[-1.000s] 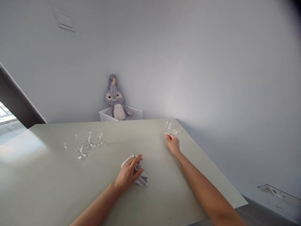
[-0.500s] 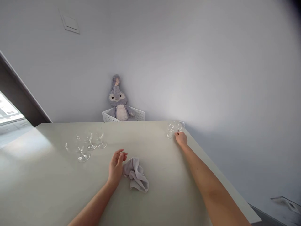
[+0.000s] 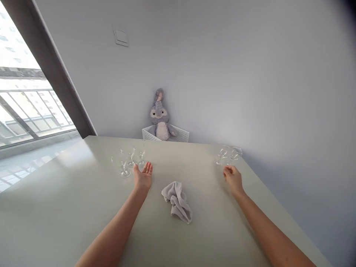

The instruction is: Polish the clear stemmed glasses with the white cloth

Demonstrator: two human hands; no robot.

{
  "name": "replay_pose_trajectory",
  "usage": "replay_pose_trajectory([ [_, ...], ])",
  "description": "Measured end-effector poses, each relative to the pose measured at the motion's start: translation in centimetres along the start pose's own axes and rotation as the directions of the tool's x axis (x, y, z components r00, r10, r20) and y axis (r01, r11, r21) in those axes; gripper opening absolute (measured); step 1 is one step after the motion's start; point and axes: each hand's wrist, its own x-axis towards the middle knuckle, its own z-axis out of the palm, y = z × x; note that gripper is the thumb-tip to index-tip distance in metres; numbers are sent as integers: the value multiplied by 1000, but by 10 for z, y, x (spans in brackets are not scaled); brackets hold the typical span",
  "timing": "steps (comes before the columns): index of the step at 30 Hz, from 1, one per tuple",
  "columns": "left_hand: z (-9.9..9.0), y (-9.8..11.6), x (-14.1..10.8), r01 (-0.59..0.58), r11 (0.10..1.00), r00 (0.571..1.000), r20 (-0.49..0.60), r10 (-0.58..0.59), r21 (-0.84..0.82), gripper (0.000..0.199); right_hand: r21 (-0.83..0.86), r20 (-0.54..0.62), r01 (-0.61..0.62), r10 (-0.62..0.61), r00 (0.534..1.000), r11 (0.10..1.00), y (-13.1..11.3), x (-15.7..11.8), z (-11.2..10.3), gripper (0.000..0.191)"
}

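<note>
My left hand (image 3: 143,178) is empty, palm turned up and fingers spread. Just left of it, three clear stemmed glasses stand upright in a group: a front glass (image 3: 125,172), a rear glass (image 3: 131,163) and a right glass (image 3: 141,163). Near the far right corner are two more clear glasses, one on the left (image 3: 219,161) and one on the right (image 3: 235,155). In front of these, my right hand (image 3: 233,179) has its fingers curled together, with nothing visible in them. A crumpled grey cloth (image 3: 178,202) lies between my two hands.
The pale table (image 3: 191,244) ends at a wall on the right. Behind its far edge, a grey plush toy (image 3: 160,118) sits in a white perforated basket (image 3: 182,136). At left are a dark frame (image 3: 59,70) and a window with a railing (image 3: 27,111).
My right hand has drawn back from the two right glasses. My left hand has moved forward towards the three left glasses, opening its fingers. The view has turned left.
</note>
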Motion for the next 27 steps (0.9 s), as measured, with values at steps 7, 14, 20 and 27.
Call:
replay_pose_trajectory([
  [7,26,1,24,72,988,994,91,-60,-134,66,-21,737,398,-254,627,917,-69,-108,45,41],
  [14,27,3,38,59,981,991,130,-34,-187,37,-104,637,524,-348,688,845,-79,-139,64,16],
  [20,29,2,27,113,981,978,192,-82,-159,25,337,699,-354,21,715,872,-71,-119,67,29],
  [27,31,-23,-21,127,992,900,416,-127,29,17,477,308,-119,-39,951,871,-96,-98,46,25],
])
